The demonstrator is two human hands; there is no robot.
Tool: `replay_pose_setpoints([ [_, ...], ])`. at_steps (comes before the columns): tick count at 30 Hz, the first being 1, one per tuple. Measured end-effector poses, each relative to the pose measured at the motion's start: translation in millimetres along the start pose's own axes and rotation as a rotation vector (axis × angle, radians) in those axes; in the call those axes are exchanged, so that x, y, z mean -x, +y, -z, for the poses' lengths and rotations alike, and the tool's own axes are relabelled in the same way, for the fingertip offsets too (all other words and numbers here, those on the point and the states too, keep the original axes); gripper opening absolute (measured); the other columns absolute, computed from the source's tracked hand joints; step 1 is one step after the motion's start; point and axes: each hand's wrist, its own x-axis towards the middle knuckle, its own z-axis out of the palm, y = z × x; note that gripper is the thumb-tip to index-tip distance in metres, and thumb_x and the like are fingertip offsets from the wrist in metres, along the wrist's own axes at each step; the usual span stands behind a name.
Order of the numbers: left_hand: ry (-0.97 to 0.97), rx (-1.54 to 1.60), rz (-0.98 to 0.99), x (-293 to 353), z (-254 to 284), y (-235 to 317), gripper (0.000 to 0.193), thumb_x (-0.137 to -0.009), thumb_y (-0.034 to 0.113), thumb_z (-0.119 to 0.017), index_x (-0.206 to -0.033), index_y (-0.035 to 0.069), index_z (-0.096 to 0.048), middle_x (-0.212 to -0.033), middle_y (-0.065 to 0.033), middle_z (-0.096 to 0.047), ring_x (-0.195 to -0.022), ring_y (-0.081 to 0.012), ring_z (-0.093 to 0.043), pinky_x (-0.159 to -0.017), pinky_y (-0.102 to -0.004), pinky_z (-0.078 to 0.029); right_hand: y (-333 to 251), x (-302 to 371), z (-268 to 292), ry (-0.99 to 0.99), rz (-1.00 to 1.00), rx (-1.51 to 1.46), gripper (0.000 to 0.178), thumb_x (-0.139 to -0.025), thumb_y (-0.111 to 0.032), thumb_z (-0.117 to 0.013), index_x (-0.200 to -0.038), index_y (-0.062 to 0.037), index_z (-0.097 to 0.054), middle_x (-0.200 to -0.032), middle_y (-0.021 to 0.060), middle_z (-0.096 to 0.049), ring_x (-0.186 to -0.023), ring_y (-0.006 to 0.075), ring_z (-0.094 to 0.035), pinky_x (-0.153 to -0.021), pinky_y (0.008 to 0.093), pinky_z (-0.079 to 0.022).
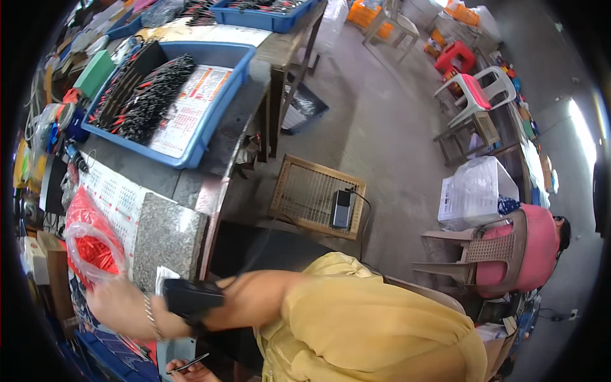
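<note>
Left hand (111, 304) reaches the red bag (92, 245), fingers at its lower edge, just left of the granite slab (167, 239); grip is blurred. Right hand (191, 368), below the slab at the frame bottom, pinches a thin dark tool (189, 363). Blue tray (191, 137) of black-and-red parts sits beyond the slab, wicker stool (305, 194) to its right.

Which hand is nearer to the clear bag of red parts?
The left hand: it reaches just below the clear bag of red parts, about touching it. The right hand is lower, at the bottom edge, holding a thin dark tool.
</note>
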Motion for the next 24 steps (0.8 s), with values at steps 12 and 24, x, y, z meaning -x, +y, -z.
replay_pose_setpoints([
  [12, -0.068, -0.674, -0.440, -20.0, 26.5, 0.6, 0.045, -0.093, 0.013, -0.068, -0.135, -0.001, -0.055, -0.113, -0.0120, -0.065, -0.097, -0.0243, -0.064, -0.088, -0.0373, -0.054, 16.1, 86.4, 91.4, -0.485, 0.137, -0.552, 0.027, -0.074, -0.010, -0.071, -0.089, 0.0034, -0.053, -0.069, 0.0213, -0.062, -0.071, 0.0397, -0.068, -0.062, 0.0454, -0.053],
  [24, -0.040, 0.115, 0.077, 12.4, -31.0, -15.8, 0.015, -0.102, 0.010, -0.056, -0.104, -0.002, -0.063, -0.092, -0.0110, -0.068, -0.078, -0.0152, -0.065, -0.069, -0.0262, -0.053, 39.6, 98.0, 139.3, -0.783, -0.149, -0.667, 0.027, -0.092, -0.005, -0.065, -0.119, -0.0028, -0.064, -0.081, 0.0149, -0.069, -0.068, 0.0183, -0.070, -0.063, 0.0283, -0.054],
])
